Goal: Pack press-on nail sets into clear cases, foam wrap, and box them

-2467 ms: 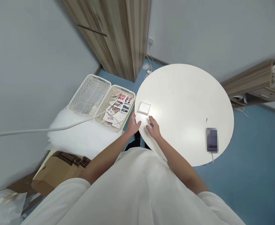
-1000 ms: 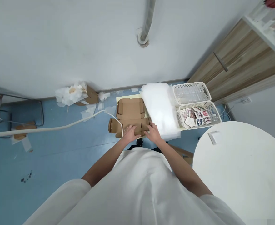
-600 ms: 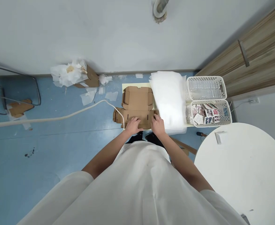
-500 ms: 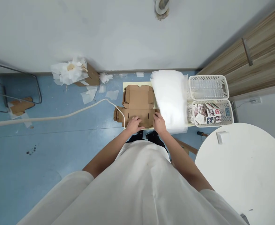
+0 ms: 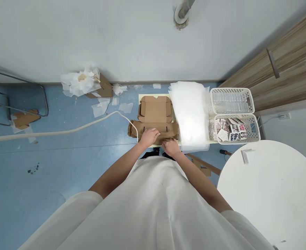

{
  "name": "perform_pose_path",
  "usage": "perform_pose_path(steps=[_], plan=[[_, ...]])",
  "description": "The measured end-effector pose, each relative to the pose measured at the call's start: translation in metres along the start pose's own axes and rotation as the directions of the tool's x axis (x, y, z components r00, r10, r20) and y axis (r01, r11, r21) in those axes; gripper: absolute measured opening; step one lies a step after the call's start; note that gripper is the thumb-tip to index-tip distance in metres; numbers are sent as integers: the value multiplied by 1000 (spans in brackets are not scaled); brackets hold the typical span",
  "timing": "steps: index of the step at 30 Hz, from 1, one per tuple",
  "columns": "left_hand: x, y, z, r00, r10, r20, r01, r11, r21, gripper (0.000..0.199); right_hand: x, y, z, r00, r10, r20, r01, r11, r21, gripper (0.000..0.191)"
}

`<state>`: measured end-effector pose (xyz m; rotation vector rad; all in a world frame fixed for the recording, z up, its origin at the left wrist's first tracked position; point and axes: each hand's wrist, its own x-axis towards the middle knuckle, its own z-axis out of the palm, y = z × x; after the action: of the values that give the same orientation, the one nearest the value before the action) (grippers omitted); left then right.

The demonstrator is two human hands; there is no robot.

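Note:
A flat, partly folded brown cardboard box (image 5: 156,109) lies on the pale-topped bench in front of me, its back panel and side flaps spread out. More flat cardboard shows under its left edge. My left hand (image 5: 150,136) rests on the front panel near a slot, fingers stretched over the card. At the front edge, my right hand (image 5: 171,147) has its fingers curled over the front flap, which is tilted up; the thumb is hidden. Both hands touch the box and sit close together.
Right of the box lies a stack of white foam sheets (image 5: 191,116). Two white baskets (image 5: 212,100) stand beyond, holding clear plastic packs and printed cards. A round white table (image 5: 267,194) is at right. A cream hose (image 5: 72,130) reaches the bench from the left. Paper scraps (image 5: 100,108) litter the floor.
My right hand has moved from the box's right side to the middle of its front edge. The front flap now stands up more. My left hand stays on the panel.

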<state>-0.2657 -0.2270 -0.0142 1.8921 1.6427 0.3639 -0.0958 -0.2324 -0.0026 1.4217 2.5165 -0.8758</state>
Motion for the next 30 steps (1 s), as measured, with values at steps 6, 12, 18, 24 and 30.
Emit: perform_pose_path(steps=[6, 12, 18, 24, 30], plan=[[-7, 7, -17, 992, 16, -122, -28, 995, -93, 31, 7, 35, -26, 920, 365, -142, -220, 783, 582, 51], [-15, 14, -8, 989, 106, -98, -122, 979, -166, 31, 27, 37, -69, 919, 362, -155, -246, 834, 494, 56], [-21, -3, -10, 906, -246, -345, 221, 969, -109, 55, 29, 11, -87, 932, 265, -248, -279, 960, -23, 52], [-20, -25, -9, 820, -504, -271, 514, 857, -35, 94, 3, 23, -85, 917, 73, -393, -143, 978, -150, 59], [-7, -23, 0, 891, -372, -259, 359, 928, -98, 43, -29, 50, -75, 825, -7, -565, -13, 999, -31, 59]])
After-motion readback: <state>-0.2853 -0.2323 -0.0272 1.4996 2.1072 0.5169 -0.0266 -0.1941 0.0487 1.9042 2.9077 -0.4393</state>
